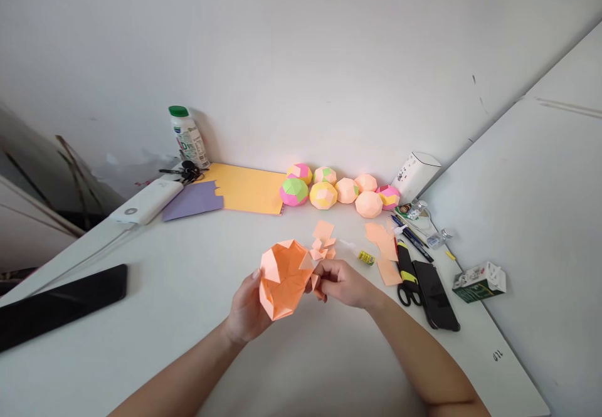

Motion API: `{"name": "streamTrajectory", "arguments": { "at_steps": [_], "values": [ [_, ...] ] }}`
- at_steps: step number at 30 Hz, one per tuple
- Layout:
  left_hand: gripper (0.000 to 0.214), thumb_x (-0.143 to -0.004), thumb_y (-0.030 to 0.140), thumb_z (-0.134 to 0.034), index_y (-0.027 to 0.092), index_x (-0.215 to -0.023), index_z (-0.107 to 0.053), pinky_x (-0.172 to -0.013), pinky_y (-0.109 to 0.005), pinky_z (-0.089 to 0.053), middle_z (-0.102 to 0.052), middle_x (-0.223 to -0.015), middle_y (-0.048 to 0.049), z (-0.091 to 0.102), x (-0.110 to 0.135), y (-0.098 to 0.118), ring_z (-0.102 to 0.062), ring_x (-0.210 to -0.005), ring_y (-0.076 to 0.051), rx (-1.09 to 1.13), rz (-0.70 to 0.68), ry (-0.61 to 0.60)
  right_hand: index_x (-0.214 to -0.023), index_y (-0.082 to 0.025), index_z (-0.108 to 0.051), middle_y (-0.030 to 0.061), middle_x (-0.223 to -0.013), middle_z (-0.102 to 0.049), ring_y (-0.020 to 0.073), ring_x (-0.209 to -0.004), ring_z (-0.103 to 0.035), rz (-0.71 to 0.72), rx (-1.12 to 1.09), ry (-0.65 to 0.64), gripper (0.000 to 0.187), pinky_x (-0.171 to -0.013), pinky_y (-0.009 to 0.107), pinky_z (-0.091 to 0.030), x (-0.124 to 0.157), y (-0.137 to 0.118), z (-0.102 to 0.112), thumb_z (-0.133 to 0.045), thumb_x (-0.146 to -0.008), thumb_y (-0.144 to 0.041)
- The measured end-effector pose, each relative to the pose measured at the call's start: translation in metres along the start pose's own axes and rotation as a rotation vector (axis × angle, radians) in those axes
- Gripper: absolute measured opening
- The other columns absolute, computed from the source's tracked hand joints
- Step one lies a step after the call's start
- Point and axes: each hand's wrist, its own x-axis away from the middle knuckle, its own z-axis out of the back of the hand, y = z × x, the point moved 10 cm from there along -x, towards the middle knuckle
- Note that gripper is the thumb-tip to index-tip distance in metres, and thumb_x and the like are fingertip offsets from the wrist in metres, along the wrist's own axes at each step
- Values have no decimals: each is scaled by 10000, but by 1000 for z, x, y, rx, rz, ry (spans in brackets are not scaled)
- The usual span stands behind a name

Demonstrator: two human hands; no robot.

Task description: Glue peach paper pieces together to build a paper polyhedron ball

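Observation:
My left hand (pixel 247 310) cups a half-built orange paper ball (pixel 285 276), open like a bowl with its hollow facing me. My right hand (pixel 345 282) is closed in a pinch on a small folded orange paper piece (pixel 316 286) at the bowl's right rim. Both hands hover above the white table (pixel 164 316), near its middle. Several loose orange folded pieces (pixel 323 241) lie just beyond the hands.
Several finished paper balls (pixel 338 190) line the wall. A glue tube (pixel 360 254), orange squares (pixel 383 248), scissors (pixel 407 276), phone (pixel 435 295), pens and small box (pixel 480 281) lie right. Yellow and purple sheets (pixel 226 191), bottle (pixel 188 138), power bank (pixel 148 200), black tablet (pixel 56 304) lie left.

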Motion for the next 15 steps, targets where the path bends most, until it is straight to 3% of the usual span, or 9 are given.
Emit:
{"name": "streamTrajectory", "arguments": {
  "at_steps": [5, 9, 15],
  "values": [
    [433, -772, 489, -602, 152, -1030, -693, -868, -444, -458, -690, -998, -135, -4, 2, 3, -594, -1026, -357, -7, -17, -30, -805, -147, -582, 1, -698, -564, 119, -646, -555, -10, -50, -54, 53, -637, 296, -470, 5, -8, -7, -559, -808, -195],
    [449, -790, 475, -586, 157, -1097, -669, -908, -466, -448, -689, -1015, -136, -5, 2, 3, -601, -1024, -352, 11, -18, -32, -802, -149, -566, 17, -740, -578, 126, -677, -556, -42, -34, -20, 233, -654, 297, -461, 6, -4, -4, -640, -809, -371],
    [462, -800, 497, -564, 146, -1080, -671, -869, -447, -487, -679, -1056, -156, 0, 2, -1, -616, -984, -322, 27, 24, -10, -757, -162, -561, 46, -963, -601, 124, -786, -546, -59, -53, 4, 260, -712, 282, -440, 6, -10, 1, -680, -783, -391]
  ]
}}
